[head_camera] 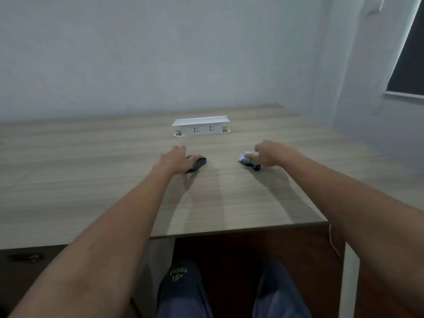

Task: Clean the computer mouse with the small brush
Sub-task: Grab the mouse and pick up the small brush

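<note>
Nothing brushed yet: left hand (175, 160) cupping mouse (196, 163) on counter (114, 180), right hand (270, 154) closing over small brush (249, 162).

bare forearms (128, 210), dark blue trousers (183, 292)

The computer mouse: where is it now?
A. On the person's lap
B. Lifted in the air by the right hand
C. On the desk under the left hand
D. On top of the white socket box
C: the dark computer mouse lies on the desk with the left hand resting over it.
</note>
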`<action>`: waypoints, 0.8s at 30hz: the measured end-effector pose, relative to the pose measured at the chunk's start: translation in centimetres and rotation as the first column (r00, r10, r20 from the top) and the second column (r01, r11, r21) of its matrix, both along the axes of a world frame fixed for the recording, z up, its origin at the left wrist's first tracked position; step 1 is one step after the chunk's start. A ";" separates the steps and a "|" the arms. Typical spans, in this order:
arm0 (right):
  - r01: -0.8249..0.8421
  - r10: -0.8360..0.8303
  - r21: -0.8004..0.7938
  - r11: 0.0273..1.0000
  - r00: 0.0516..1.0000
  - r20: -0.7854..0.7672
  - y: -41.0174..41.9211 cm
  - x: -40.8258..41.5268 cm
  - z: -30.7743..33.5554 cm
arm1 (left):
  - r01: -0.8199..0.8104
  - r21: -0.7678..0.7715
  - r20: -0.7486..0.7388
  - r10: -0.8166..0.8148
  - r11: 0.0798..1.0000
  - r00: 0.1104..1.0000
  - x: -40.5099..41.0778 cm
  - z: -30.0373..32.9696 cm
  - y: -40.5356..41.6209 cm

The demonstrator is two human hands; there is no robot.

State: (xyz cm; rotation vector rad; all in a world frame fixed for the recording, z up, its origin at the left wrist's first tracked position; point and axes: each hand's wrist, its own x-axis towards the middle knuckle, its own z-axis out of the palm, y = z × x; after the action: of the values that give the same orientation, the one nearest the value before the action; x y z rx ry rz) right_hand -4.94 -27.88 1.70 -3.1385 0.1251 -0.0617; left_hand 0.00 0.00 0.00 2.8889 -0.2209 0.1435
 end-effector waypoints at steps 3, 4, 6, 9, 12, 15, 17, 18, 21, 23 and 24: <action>-0.005 0.005 -0.005 1.000 0.999 0.037 -0.3 -0.3 -0.9 | 0.003 0.011 0.024 -0.003 1.000 1.000 -0.1 -0.7 0.3; -0.001 0.002 -0.015 1.000 0.999 0.053 -0.3 -0.4 -1.3 | 0.002 -0.001 0.019 -0.002 1.000 1.000 -0.1 -0.9 0.4; -0.027 0.029 -0.028 0.999 0.996 0.085 -0.5 -0.2 -2.3 | 0.022 -0.022 0.011 -0.021 1.000 1.000 0.2 -1.6 0.6; -0.055 0.055 -0.006 0.998 0.989 0.138 -0.8 0.1 -3.4 | 0.033 -0.055 0.016 -0.032 0.998 0.999 0.4 -2.3 0.7; -0.055 0.047 0.038 0.998 0.981 0.188 -0.9 0.5 -4.0 | 0.024 -0.096 0.013 -0.023 0.995 1.000 0.7 -2.9 0.6; -0.053 0.039 0.065 0.996 0.979 0.200 -1.0 1.1 -4.1 | 0.039 -0.147 0.030 -0.035 0.988 0.999 1.3 -3.5 0.5; -0.050 0.037 0.070 0.996 0.983 0.177 -1.3 1.5 -4.0 | 0.045 -0.194 0.046 -0.036 0.980 0.998 1.8 -3.8 0.5; -0.048 0.035 0.074 0.996 0.985 0.169 -1.3 1.7 -3.8 | 0.040 -0.217 0.049 -0.030 0.975 0.998 2.0 -3.8 0.4; -0.057 0.035 0.129 0.990 0.985 0.169 -1.6 2.2 -3.4 | 0.035 -0.269 0.052 -0.022 0.963 0.998 2.3 -3.5 0.3; -0.069 0.040 0.180 0.981 0.987 0.158 -1.6 2.6 -2.9 | 0.051 -0.317 0.036 -0.042 0.947 0.998 2.4 -3.2 0.2; -0.069 0.039 0.205 0.976 0.988 0.150 -1.5 2.8 -2.6 | 0.055 -0.356 0.019 -0.052 0.933 0.998 2.5 -3.1 0.3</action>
State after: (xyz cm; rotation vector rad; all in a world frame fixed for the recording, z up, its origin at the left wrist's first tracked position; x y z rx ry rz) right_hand -2.13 -29.41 -0.92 -2.9123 0.0425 -0.2584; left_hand 2.46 0.30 -3.13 2.5187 -0.2472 0.1677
